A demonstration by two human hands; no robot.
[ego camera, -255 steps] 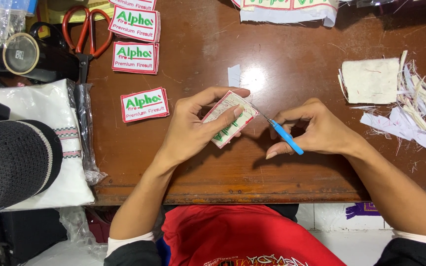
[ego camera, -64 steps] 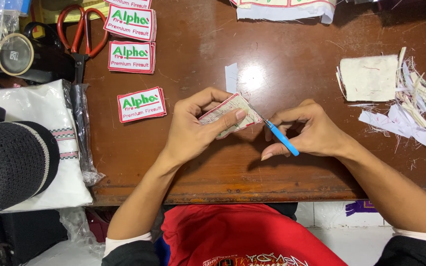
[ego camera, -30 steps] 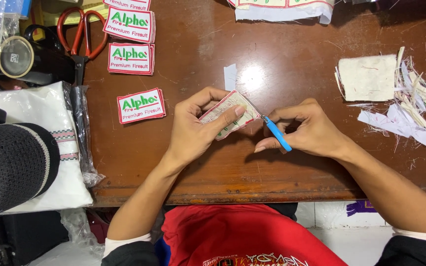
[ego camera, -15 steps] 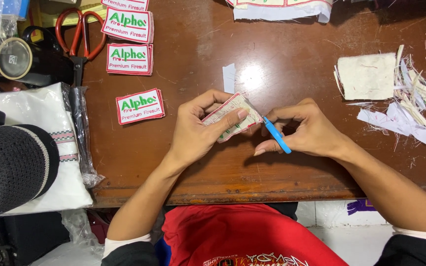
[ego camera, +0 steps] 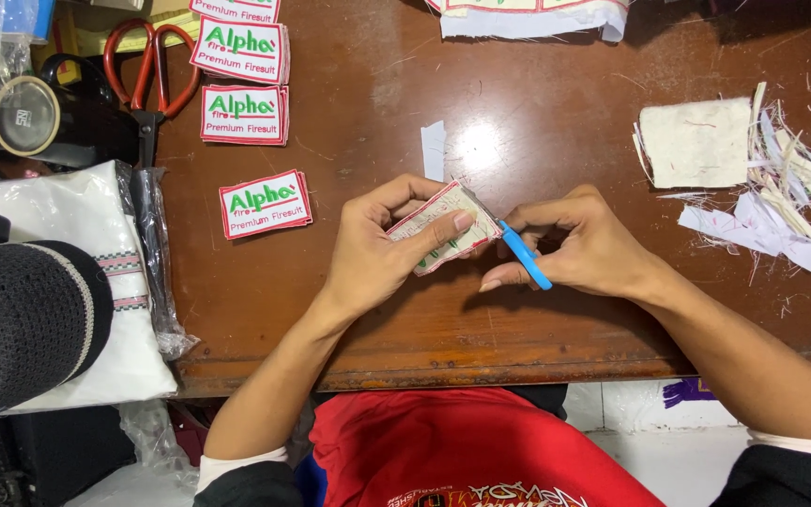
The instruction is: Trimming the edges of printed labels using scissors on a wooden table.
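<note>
Above the worktop, the left hand pinches a patch, tilted, by its edges. The right hand closes on a blue tool touching the patch's right edge.

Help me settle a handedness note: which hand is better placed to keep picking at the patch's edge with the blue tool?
Right. The right hand already grips the blue-handled tool, its tip at the edge of the patch. The left hand is occupied pinching the patch steady above the table.
</note>
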